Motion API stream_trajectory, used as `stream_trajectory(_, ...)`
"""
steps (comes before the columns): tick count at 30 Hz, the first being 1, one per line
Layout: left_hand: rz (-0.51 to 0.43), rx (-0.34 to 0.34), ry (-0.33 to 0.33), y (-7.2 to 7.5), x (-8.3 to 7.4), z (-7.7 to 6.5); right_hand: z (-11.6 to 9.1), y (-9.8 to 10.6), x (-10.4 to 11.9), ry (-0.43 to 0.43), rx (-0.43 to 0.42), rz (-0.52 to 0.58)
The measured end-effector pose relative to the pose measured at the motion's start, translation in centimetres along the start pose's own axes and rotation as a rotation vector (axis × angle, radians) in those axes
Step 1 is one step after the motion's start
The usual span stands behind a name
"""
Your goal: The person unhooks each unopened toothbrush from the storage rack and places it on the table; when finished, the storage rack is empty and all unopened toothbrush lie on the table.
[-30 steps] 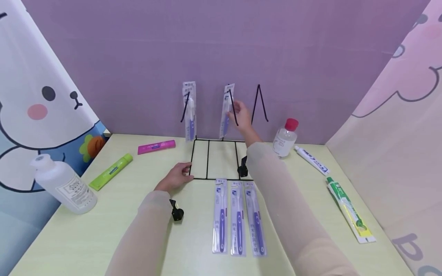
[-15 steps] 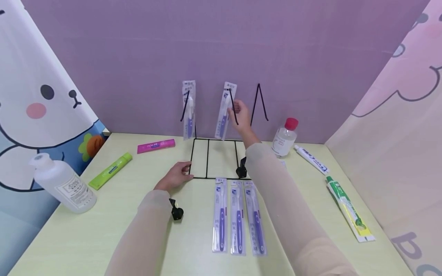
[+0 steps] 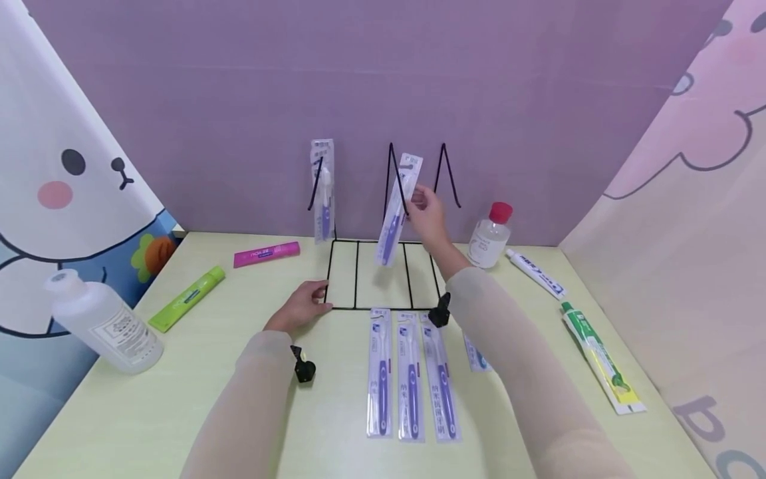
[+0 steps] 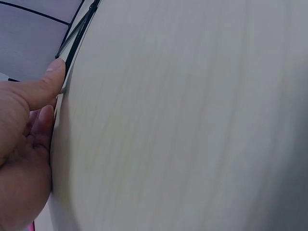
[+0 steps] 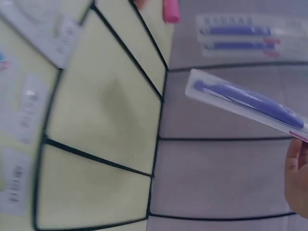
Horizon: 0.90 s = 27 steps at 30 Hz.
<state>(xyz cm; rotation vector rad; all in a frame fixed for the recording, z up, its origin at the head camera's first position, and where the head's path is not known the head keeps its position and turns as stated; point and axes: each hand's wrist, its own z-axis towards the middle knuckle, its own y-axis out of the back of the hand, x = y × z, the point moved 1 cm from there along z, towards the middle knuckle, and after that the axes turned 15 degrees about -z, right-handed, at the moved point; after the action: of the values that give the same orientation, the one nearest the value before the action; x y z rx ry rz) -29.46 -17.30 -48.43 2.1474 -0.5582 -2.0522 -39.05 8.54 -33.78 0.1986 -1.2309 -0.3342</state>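
Right hand [image 3: 427, 216] on my feed pinching a toothbrush pack [image 3: 393, 224], left hand [image 3: 299, 307] gripping the wire rack [image 3: 356, 276] at its eight-o'clock corner, three more packs [image 3: 411, 382] at six o'clock

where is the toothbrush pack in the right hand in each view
Head: the toothbrush pack is just above centre, slanting, in the right hand.
Left wrist: not in the picture.
Right wrist: right half, slanting down toward the right edge.
Shared landmark: the black wire rack.

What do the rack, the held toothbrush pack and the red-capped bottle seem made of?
Rack: probably coated metal, smooth black; it looks thin but stiff. Pack: likely clear plastic, glossy; the purple brush shows through. Bottle: smooth and see-through, so plastic or glass; I cannot tell which.
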Motion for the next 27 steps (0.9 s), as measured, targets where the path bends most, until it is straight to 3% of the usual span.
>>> stream_trajectory(8, 0.006, 0.003, 0.011, 0.1, 0.0, -0.3, -6.5, -2.0, -1.1, -0.215, 0.273, 0.052)
stream_trajectory(16, 0.010, -0.009, 0.023, -0.1, -0.2, -0.3, -13.6, -4.9, -2.3, -0.410, 0.563, 0.005)
stream_trajectory(22, 0.001, 0.010, 0.028, 0.0, -0.3, -0.2, -16.4, -6.2, -3.3, -0.461, 0.693, -0.063)
stream_trajectory(27, 0.001, 0.005, 0.026, 0.0, -0.2, -0.1, -17.6, -6.5, -3.5, -0.491, 0.787, -0.197)
